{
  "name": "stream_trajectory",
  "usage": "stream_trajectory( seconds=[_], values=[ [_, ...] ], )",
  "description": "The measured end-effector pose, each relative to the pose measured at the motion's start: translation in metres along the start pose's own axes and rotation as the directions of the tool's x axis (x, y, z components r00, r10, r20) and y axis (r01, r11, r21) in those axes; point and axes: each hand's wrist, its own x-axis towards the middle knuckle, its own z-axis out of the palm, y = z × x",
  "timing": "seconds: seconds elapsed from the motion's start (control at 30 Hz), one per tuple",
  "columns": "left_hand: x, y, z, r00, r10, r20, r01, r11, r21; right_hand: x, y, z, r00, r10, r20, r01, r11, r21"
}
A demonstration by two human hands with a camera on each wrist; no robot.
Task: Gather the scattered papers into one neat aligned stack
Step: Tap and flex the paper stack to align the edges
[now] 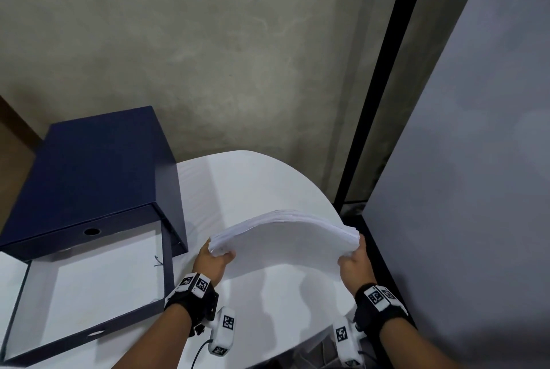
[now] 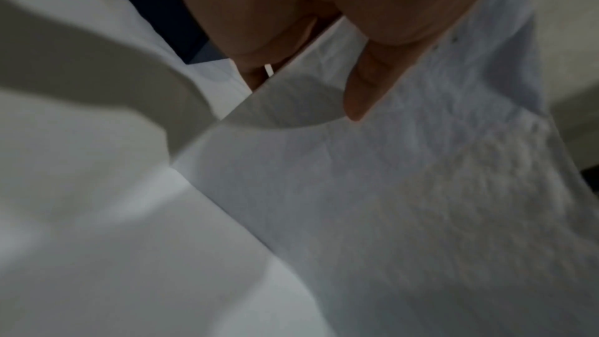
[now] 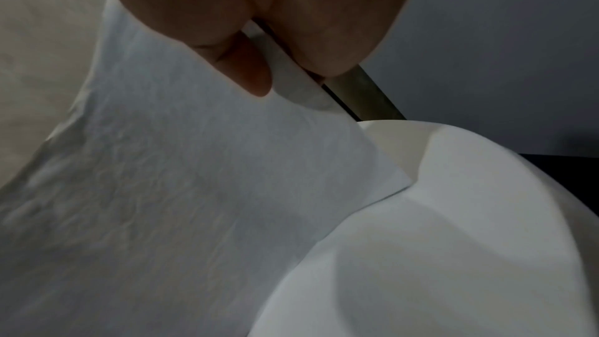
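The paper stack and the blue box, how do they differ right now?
The paper stack is white and bowed upward; the blue box is dark navy and rigid. The stack is gripped at both ends by the left hand and right hand; the box is untouched, its drawer pulled open.

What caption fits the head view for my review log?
Both hands, left hand and right hand, grip a bowed paper stack by its ends above a white table.
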Motion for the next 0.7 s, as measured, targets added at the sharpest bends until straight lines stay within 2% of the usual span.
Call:
stream_trajectory(
  seconds=[0.07, 0.2, 0.3, 0.37, 0.4, 0.47, 0.53, 0.63, 0.7],
  values=[
    [-0.003, -0.003, 0.001, 1.000, -0.022, 0.006, 0.022, 0.999, 0.029, 0.000, 0.001, 0.001, 1.000, 0.002, -0.001, -0.002, 1.000, 0.012],
    [-0.029, 0.020, 0.007, 0.999, -0.021, -0.044, 0.022, 0.999, 0.028, 0.003, 0.002, 0.006, 0.999, 0.035, 0.029, -0.034, 0.999, -0.034],
    [-0.041, 0.039, 0.007, 0.990, 0.123, -0.065, -0.119, 0.991, 0.065, 0.001, -0.010, 0.007, 1.000, 0.011, -0.009, -0.012, 0.999, -0.042],
    [-0.048, 0.058, 0.001, 0.957, 0.278, -0.086, -0.257, 0.946, 0.197, 0.000, -0.028, 0.005, 0.991, -0.093, -0.101, 0.085, 0.993, -0.081],
    [-0.051, 0.068, -0.002, 0.928, 0.364, -0.078, -0.336, 0.909, 0.247, 0.001, -0.038, 0.004, 0.969, -0.194, -0.153, 0.173, 0.975, -0.142],
    [-0.056, 0.091, -0.007, 0.847, 0.530, -0.041, -0.484, 0.802, 0.350, 0.005, -0.062, 0.006, 0.865, -0.468, -0.183, 0.398, 0.860, -0.319],
    [-0.060, 0.114, -0.009, 0.756, 0.654, 0.021, -0.589, 0.666, 0.457, 0.006, -0.087, 0.014, 0.755, -0.656, -0.004, 0.573, 0.662, -0.483],
    [-0.068, 0.143, -0.005, 0.641, 0.754, 0.143, -0.657, 0.442, 0.611, 0.002, -0.118, 0.031, 0.664, -0.669, 0.333, 0.710, 0.426, -0.561],
    [-0.074, 0.155, -0.003, 0.576, 0.797, 0.180, -0.668, 0.332, 0.666, 0.001, -0.126, 0.040, 0.604, -0.677, 0.420, 0.773, 0.369, -0.516]
  ],
)
